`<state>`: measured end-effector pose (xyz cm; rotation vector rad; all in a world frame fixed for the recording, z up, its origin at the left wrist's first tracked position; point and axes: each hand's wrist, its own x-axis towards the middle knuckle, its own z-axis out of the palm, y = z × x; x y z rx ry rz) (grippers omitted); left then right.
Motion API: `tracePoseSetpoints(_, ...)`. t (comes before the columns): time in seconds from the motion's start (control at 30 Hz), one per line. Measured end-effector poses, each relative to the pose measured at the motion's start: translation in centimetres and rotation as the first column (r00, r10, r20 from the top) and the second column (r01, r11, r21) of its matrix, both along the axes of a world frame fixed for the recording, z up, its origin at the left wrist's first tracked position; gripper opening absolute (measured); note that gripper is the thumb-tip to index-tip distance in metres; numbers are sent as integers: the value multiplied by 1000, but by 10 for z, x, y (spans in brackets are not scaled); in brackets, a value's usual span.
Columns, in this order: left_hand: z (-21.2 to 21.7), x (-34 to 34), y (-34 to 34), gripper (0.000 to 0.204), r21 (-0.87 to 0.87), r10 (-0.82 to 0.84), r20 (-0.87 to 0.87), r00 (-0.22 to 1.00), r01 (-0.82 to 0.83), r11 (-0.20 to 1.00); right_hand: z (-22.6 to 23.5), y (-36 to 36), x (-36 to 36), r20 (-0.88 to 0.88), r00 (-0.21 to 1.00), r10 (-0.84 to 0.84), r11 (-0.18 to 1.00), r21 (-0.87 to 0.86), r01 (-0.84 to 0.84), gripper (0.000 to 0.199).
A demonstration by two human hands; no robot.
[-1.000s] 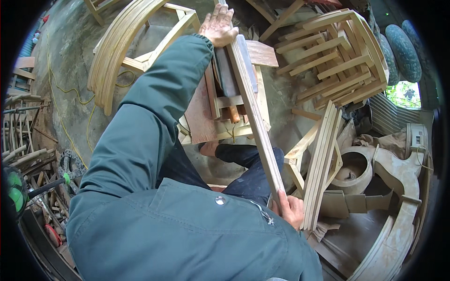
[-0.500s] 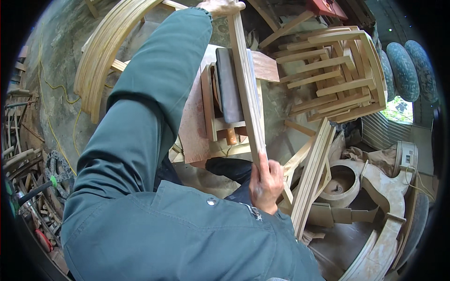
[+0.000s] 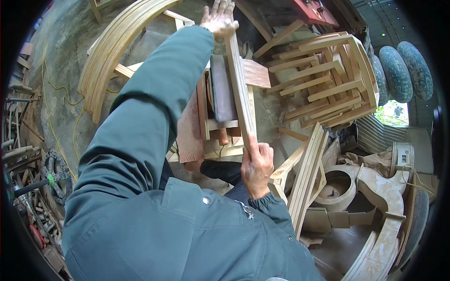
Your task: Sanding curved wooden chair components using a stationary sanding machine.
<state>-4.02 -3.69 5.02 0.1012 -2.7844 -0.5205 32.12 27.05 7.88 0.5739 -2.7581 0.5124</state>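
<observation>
Far left: clutter of tools and a spoked dark wheel [image 3: 57, 174] on the floor, yellow cord [image 3: 52, 89] trailing over concrete. Above, a bundle of curved wood strips [image 3: 115, 44] arcs w/ a frame beside it. Centre: left hand [image 3: 218, 18], arm fully stretched, fingers wrapped round the far end of a long wood slat [image 3: 240, 89]; slat runs from there down toward the body, lying over a sanding drum [image 3: 221, 91] in a wooden stand. Right hand [image 3: 257, 167] closed round the slat's near end, thumb on top. Right: stacked wooden frames [image 3: 335, 79], leaning slats [image 3: 307, 173], carved pale pieces [image 3: 375, 187].
</observation>
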Motion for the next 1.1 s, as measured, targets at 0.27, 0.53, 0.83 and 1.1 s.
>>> tracePoseSetpoints(0.27, -12, 143, 82, 89, 58, -92, 206, 974, 82, 995, 73, 90, 129, 169, 985, 13, 998, 57, -23, 63)
tracePoseSetpoints(0.53, -29, 315, 180, 90, 170, -98, 39, 994, 90, 981, 117, 185, 281, 276, 960, -53, 986, 168, 6, 66)
tracePoseSetpoints(0.83, -29, 299, 149, 93, 214, -116, 55, 992, 102, 971, 94, 160, 264, 242, 970, -18, 979, 202, -32, 67)
tracePoseSetpoints(1.1, -19, 190, 76, 92, 141, -139, 92, 986, 125, 982, 54, 79, 171, 151, 988, 1, 993, 115, -19, 61)
